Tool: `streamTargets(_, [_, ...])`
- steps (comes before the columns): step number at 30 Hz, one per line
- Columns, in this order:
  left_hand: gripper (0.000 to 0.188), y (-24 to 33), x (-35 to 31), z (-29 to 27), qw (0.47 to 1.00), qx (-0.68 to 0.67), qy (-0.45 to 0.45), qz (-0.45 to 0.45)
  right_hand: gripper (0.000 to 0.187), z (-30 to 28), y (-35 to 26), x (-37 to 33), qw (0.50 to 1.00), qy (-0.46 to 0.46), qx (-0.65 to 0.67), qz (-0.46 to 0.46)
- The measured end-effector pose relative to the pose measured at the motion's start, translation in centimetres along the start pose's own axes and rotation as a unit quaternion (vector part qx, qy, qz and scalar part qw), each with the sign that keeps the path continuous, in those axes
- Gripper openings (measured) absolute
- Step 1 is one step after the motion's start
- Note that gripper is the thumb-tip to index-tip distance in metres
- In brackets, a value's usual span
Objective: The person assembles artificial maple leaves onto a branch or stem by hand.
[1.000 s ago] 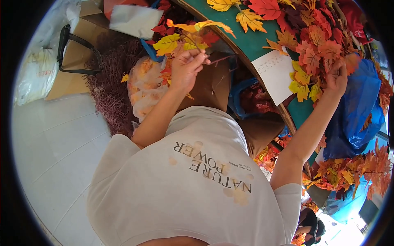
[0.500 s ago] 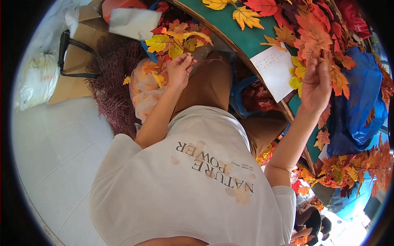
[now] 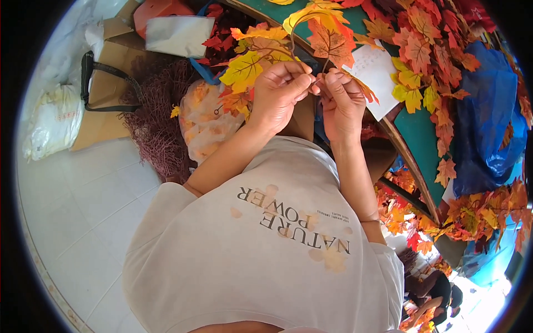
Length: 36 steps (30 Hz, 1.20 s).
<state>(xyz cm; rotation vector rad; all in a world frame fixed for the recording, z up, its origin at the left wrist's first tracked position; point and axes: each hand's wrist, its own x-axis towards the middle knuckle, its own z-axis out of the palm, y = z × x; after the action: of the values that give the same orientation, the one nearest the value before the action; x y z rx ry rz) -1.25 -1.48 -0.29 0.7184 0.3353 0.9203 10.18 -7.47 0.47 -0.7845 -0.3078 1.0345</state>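
Note:
My left hand (image 3: 276,99) pinches the brown stem of an artificial maple leaf spray, whose yellow leaf (image 3: 242,72) and orange ones spread out beside the knuckles. Close against it, nearly fingertip to fingertip, my right hand (image 3: 343,105) is closed on the thin stem of an orange maple leaf (image 3: 331,45). A brown stem loops up above the fingers toward a yellow leaf (image 3: 313,14). Exactly where the stems meet is hidden between the fingertips.
A green table (image 3: 417,136) with a wooden edge curves along the right, bearing a white paper sheet (image 3: 375,75) and maple garlands (image 3: 419,53). Blue plastic bags (image 3: 486,116) hang beyond. On the left are purplish netting (image 3: 158,111), a bag of leaves (image 3: 205,125) and a cardboard box (image 3: 102,119).
My right hand has moved left from the garlands by the table, bringing an orange leaf stem to my left hand. My left hand has shifted right with its spray.

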Motion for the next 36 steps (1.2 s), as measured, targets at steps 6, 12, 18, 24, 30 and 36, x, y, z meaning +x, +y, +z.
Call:
streamTargets(6, [0.009,-1.2,-0.1,0.8,1.0,0.002,-0.002,-0.02,0.003,-1.5,-0.2,-1.0,1.0,-0.023,0.021,0.001])
streamTargets(12, [0.009,-1.5,0.0,1.2,0.999,0.005,-0.003,-0.034,0.005,-2.0,-0.2,-0.9,1.0,-0.007,0.025,-0.01])
streamTargets(18, [0.009,-2.0,0.2,1.3,0.999,0.018,0.004,-0.032,0.009,-1.7,-0.4,-0.9,0.998,0.005,0.062,-0.007])
streamTargets(24, [0.009,-2.6,0.4,1.1,0.999,0.03,0.009,-0.018,0.012,-2.5,0.1,-0.7,0.999,0.011,0.01,-0.045])
streamTargets(30, [0.008,-2.8,0.4,1.0,0.997,0.072,0.026,0.019,0.011,-2.2,-0.2,-0.8,0.997,0.018,-0.066,-0.033])
streamTargets(36, [0.007,-1.7,0.8,0.7,0.986,0.152,0.025,0.066,0.012,-2.4,-1.0,-0.2,0.983,-0.055,-0.178,-0.002])
